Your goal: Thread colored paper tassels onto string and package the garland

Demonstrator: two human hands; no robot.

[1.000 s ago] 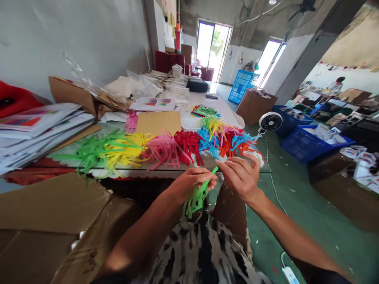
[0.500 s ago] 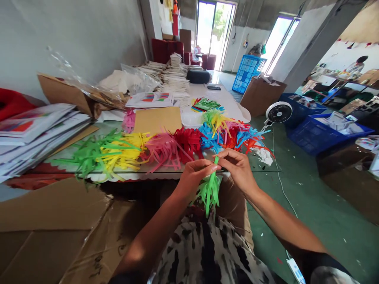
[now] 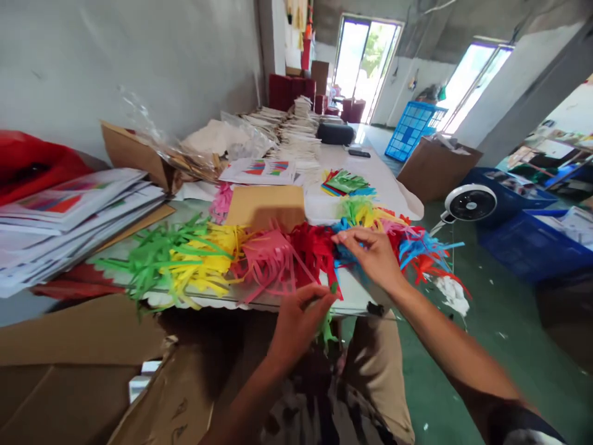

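At the table's [image 3: 356,298] near edge, I see green fringe [image 3: 328,330] hanging from the pinching left hand [image 3: 301,318]; the right hand [image 3: 374,254], apart, is above the table, its hold unclear. Right of the table, a blue crate [image 3: 528,247] holds white items [image 3: 567,224].

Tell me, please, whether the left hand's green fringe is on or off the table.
Off: the green fringe hangs from the left hand, strips showing below the table's edge.
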